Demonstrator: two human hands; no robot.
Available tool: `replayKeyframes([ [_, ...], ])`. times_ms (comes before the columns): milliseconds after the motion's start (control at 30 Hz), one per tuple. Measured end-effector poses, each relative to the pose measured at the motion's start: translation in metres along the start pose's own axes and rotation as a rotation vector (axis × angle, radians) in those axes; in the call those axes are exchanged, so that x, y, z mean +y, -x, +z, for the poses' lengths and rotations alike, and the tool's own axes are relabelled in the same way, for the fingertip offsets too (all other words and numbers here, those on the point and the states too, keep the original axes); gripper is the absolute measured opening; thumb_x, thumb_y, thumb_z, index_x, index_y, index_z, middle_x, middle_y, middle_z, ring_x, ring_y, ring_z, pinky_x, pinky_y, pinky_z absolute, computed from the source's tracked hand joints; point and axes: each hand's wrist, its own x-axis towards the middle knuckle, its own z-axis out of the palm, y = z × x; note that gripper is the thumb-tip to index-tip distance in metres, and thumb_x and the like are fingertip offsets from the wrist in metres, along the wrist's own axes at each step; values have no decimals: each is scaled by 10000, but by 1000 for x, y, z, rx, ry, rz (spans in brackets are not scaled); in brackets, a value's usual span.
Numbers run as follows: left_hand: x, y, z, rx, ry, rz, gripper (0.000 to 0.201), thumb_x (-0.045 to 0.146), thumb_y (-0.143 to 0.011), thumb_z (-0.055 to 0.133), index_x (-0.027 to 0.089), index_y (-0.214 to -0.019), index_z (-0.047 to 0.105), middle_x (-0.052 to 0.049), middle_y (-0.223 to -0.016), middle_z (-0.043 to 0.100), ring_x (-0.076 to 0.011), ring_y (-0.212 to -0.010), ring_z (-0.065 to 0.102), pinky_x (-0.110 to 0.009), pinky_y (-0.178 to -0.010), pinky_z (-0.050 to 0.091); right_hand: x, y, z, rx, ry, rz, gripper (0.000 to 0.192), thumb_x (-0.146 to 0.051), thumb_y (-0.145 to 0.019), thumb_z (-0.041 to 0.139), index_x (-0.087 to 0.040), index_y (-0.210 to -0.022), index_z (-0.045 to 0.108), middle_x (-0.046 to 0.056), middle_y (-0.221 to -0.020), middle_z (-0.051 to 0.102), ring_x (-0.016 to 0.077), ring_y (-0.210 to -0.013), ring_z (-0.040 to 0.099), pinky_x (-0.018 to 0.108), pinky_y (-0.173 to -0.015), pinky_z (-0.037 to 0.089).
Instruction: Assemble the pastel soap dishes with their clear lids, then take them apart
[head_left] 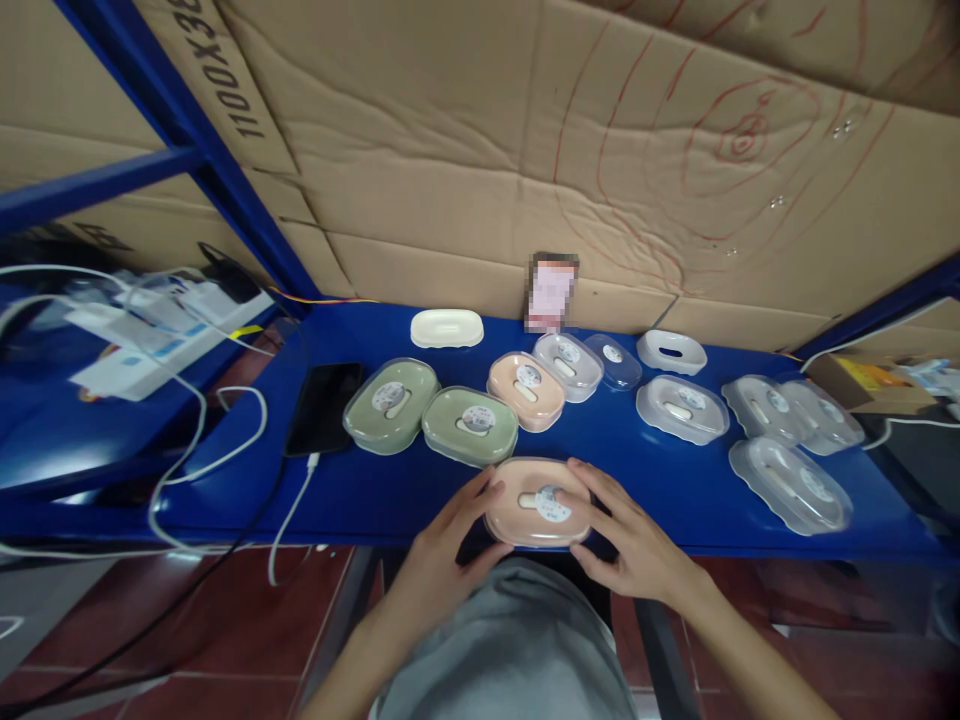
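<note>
A pink oval soap box [525, 515] with a clear lid and a round white label lies at the front edge of the blue table, right before me. My left hand [457, 535] grips its left end, fingers on the far rim and thumb near the front. Around the right end is my right hand [626, 535], with one finger resting on the label. Just beyond stand two green lidded boxes, one left [375, 400] and one nearer the middle [450, 430]. Another pink lidded box [502, 385] sits behind them.
Grey-white lidded boxes stand at the right [780, 490] and back [592, 375], near a loose clear lid [626, 372]. A cream tray [448, 328] and a white slotted tray [686, 362] lie farther back. A black phone [322, 410], cables and a power strip [187, 340] occupy the left.
</note>
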Motion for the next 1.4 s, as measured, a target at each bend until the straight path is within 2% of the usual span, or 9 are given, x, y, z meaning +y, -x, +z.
replayKeyframes([
  [333, -3, 0, -1, 15, 32, 13, 521, 340, -1012, 722, 292, -1491, 523, -118, -1550, 632, -265, -1410, 642, -441, -1131, 585, 5, -2, 3, 23, 43, -89, 695, -248, -989, 638, -252, -1651, 425, 158, -1725, 388, 346, -1586, 409, 595, -1237, 471],
  [667, -1, 1, 1, 12, 17, -13, 534, 312, -999, 733, 300, -1490, 524, -120, -1561, 617, -271, -1423, 629, -452, -1133, 583, 6, 1, 8, -29, -24, 73, 651, -449, -998, 733, -298, -1586, 498, 157, -1701, 427, 336, -1552, 469, 542, -1176, 549],
  [867, 0, -1, 2, 19, 12, -7, 543, 348, -1013, 715, 305, -1516, 514, -108, -1560, 620, -262, -1420, 632, -439, -1136, 581, 7, -2, 7, -38, -149, 137, 688, -462, -974, 762, -336, -1597, 495, 131, -1710, 408, 332, -1564, 451, 521, -1214, 510],
  [1033, 7, -10, -25, 36, -42, 67, 544, 273, -1059, 619, 299, -1582, 469, -96, -1575, 609, -241, -1427, 623, -387, -1142, 577, 12, -1, 2, 44, -148, 105, 745, -418, -978, 759, -335, -1644, 436, 138, -1718, 400, 340, -1556, 461, 522, -1201, 521],
  [1133, 7, -38, -62, 193, -154, 83, 421, 215, -1061, 572, 323, -1468, 587, -49, -1457, 693, -227, -1330, 685, -392, -1136, 571, 16, -3, -6, 135, -122, 107, 768, -363, -980, 756, -352, -1664, 405, 126, -1736, 373, 352, -1563, 447, 541, -1206, 516],
  [1200, 0, -75, -88, 205, -295, 77, 357, 255, -1067, 542, 315, -1406, 636, -49, -1403, 715, -255, -1314, 681, -455, -1161, 537, 18, -9, -10, 184, -116, 101, 789, -347, -974, 761, -366, -1671, 391, 118, -1741, 366, 361, -1564, 442, 558, -1210, 509],
  [1300, -23, -149, -113, -20, -576, -89, 380, 250, -1054, 509, 238, -1409, 642, -105, -1402, 709, -317, -1335, 646, -523, -1143, 509, 18, -28, -10, 240, -110, 89, 808, -366, -970, 767, -379, -1676, 375, 115, -1738, 369, 370, -1560, 447, 578, -1220, 495],
  [1333, -32, -175, -116, -154, -674, -185, 409, 244, -1043, 539, 232, -1444, 618, -123, -1458, 676, -330, -1374, 617, -526, -1148, 497, 19, -36, -9, 256, -102, 93, 806, -375, -974, 762, -384, -1678, 369, 114, -1736, 368, 368, -1563, 443, 584, -1229, 484],
  [1400, -53, -220, -114, -259, -722, -259, 412, 221, -969, 681, 205, -1380, 661, -159, -1425, 688, -371, -1334, 635, -561, -1125, 501, 20, -54, -6, 279, -73, 111, 785, -392, -993, 738, -390, -1680, 359, 115, -1737, 359, 359, -1580, 418, 589, -1244, 464],
])
